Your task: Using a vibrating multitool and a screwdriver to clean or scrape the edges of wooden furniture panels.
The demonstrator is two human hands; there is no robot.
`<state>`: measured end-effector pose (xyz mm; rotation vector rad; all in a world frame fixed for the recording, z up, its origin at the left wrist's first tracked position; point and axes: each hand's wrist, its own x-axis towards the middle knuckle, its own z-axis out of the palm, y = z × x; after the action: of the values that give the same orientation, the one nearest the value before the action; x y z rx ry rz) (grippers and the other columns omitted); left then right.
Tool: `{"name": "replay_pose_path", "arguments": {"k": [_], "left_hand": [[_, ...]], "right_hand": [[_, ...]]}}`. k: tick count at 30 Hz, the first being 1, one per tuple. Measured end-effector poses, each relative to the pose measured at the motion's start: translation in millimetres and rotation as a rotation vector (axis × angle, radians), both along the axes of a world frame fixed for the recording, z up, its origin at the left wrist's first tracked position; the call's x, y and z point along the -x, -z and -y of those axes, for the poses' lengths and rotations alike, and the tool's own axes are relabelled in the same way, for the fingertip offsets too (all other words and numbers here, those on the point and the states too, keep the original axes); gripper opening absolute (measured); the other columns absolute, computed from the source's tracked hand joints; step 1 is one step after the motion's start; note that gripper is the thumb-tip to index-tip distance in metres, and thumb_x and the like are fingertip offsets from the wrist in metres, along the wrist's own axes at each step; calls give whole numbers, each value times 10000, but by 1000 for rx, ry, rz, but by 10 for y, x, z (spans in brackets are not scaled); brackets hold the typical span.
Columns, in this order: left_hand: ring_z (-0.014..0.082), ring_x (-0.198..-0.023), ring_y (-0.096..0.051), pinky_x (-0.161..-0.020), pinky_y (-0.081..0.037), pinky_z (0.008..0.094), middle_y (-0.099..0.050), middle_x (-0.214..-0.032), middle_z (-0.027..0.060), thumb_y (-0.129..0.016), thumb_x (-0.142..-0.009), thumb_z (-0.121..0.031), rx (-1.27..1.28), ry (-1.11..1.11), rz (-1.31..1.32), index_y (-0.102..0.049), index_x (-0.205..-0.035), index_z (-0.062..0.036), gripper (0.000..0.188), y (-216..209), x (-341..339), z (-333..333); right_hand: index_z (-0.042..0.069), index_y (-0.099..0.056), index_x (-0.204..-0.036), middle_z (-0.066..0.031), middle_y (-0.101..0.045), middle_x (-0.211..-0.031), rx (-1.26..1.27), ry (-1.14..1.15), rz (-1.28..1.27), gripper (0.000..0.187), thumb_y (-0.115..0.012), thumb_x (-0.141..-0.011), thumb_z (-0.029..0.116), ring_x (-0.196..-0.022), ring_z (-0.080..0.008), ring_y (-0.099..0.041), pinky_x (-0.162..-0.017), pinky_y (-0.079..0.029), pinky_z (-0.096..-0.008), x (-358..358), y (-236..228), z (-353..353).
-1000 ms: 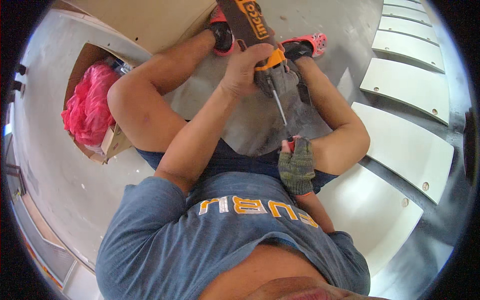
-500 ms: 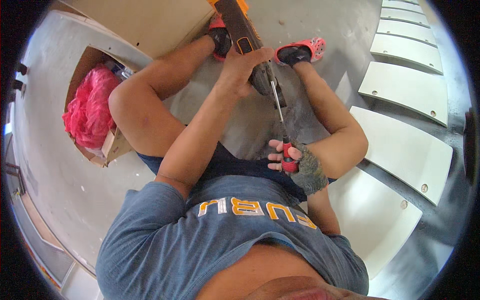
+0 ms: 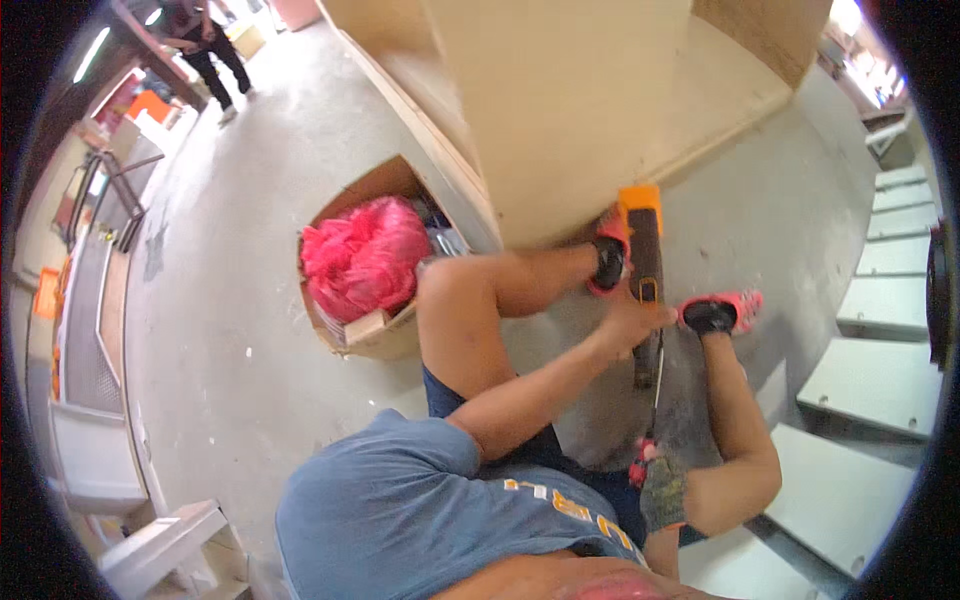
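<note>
My left hand (image 3: 628, 328), bare, grips the handle of an orange and black power drill (image 3: 645, 262) that points down toward me between my knees. Its long thin bit (image 3: 655, 398) runs down to my right hand (image 3: 660, 488), which wears a grey glove with red fingertips. The gloved fingers are curled at the tip of the bit; whether they pinch anything is hidden. I am sitting on the concrete floor, and my feet in pink and black sandals (image 3: 716, 313) rest on either side of the drill.
A large pale wooden cabinet (image 3: 560, 110) stands just beyond my feet. A cardboard box (image 3: 372, 335) with a pink bundle (image 3: 362, 258) sits at my left. White panels (image 3: 880, 385) lie in a row at the right. A white stool (image 3: 160, 545) stands lower left. Another person (image 3: 205, 40) stands far off.
The view has swung up and back, so more floor and the cabinet show. My right hand spread its fingers half a second ago and is curled at the bit's tip again.
</note>
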<state>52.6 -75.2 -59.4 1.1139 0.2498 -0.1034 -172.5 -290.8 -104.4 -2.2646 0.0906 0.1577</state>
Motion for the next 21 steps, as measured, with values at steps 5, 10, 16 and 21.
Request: {"name": "replay_pose_path", "arguments": {"k": [5,10,16,21], "left_hand": [[139,-830,-540,-723,-502,325,-517,-898,5,-803,-703,-63,11,24,-4,-448,-1106,-106,539,-171,6,-59],[137,-824,-542,-716,-496,317,-535,-910,5,-821,-698,-108,-91,24,0,-465,-1110,-101,545,-66,-38,-83],[143,-878,-544,-767,-495,343,-551,-927,6,-823,-695,-109,-57,-15,-43,-470,-1137,-86,566,-185,71,-108],[161,-866,-558,-772,-498,358,-554,-913,14,-814,-703,-104,-191,-72,-69,-478,-1119,-73,536,-115,64,-116]], "right_hand": [[24,-608,-1098,-70,-634,-898,-137,-35,-82,281,-613,-929,248,-703,-192,-566,-611,-457,-296,-29,-32,0],[16,-575,-971,-69,-570,-825,-115,194,-1,236,-633,-915,237,-694,-184,-535,-641,-453,-315,-330,-603,-578],[22,-549,-967,-69,-538,-817,110,219,52,282,-645,-897,278,-736,-188,-528,-677,-447,-328,-340,-231,-497],[20,-587,-1023,-91,-599,-856,-583,331,-224,326,-656,-881,305,-722,-216,-567,-676,-484,-373,-290,-298,-294]]}}
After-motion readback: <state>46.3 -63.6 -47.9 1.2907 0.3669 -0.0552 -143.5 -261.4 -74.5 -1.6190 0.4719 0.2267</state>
